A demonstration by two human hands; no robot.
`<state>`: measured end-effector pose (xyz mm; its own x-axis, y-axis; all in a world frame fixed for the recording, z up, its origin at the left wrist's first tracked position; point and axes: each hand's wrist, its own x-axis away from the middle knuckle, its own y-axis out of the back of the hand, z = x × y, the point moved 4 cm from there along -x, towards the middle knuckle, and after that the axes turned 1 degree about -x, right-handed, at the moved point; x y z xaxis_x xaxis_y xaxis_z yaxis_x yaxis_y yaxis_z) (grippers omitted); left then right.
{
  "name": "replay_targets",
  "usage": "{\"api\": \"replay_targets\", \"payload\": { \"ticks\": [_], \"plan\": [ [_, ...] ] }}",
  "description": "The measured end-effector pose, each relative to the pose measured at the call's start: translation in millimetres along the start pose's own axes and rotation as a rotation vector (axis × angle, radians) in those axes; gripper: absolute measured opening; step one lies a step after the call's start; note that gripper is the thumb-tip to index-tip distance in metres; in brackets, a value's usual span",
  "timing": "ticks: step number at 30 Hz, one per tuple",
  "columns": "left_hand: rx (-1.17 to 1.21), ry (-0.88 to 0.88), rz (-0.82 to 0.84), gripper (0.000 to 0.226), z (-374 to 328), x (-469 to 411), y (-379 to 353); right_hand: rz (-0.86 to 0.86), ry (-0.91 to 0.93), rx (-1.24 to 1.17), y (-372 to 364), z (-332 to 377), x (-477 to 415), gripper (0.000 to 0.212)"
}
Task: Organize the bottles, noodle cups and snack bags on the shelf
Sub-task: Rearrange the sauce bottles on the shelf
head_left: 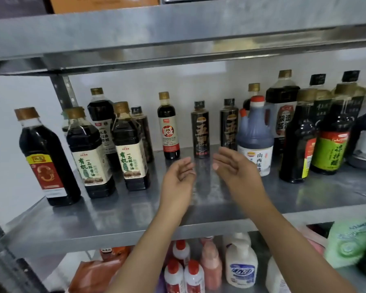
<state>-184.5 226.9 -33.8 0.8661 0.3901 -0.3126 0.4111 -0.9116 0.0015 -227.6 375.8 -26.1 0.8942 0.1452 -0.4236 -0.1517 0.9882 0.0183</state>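
Note:
Several dark sauce bottles stand on the steel middle shelf (114,216). Near the back stand a slim red-labelled bottle (168,127) and two black bottles with gold lettering (200,132) (229,125). My left hand (179,174) and my right hand (235,168) hover above the shelf in front of these, palms facing each other, fingers apart, holding nothing. The left black bottle stands just beyond the gap between my hands. A blue vinegar jug with a red cap (256,136) stands right behind my right hand.
Two cream-labelled square bottles (89,153) (131,149) and a red-labelled bottle (44,157) crowd the left; tall bottles (298,136) and a green-labelled one (332,140) fill the right. Below sit white pump bottles (241,265), red-capped bottles (184,273) and a green pouch (351,242).

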Motion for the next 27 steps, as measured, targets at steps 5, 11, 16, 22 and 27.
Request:
{"api": "replay_targets", "payload": {
  "ticks": [5, 11, 16, 22, 27],
  "plan": [
    [0.009, -0.007, 0.037, 0.034, -9, -3, -41, -0.157, 0.101, 0.043, 54, 1, 11, 0.038],
    [-0.044, -0.022, 0.115, 0.049, -12, -18, -79, -0.326, 0.127, 0.119, 90, -4, 13, 0.041],
    [-0.084, -0.030, 0.182, 0.059, -14, -36, -102, -0.295, 0.073, 0.139, 95, -15, 0, 0.054],
    [-0.069, -0.010, 0.385, 0.066, -17, -49, -119, -0.150, 0.012, 0.191, 96, -15, -26, 0.065],
    [-0.036, 0.009, 0.464, 0.059, -11, -55, -126, 0.020, -0.030, 0.297, 104, -18, -39, 0.079]
  ]
}}
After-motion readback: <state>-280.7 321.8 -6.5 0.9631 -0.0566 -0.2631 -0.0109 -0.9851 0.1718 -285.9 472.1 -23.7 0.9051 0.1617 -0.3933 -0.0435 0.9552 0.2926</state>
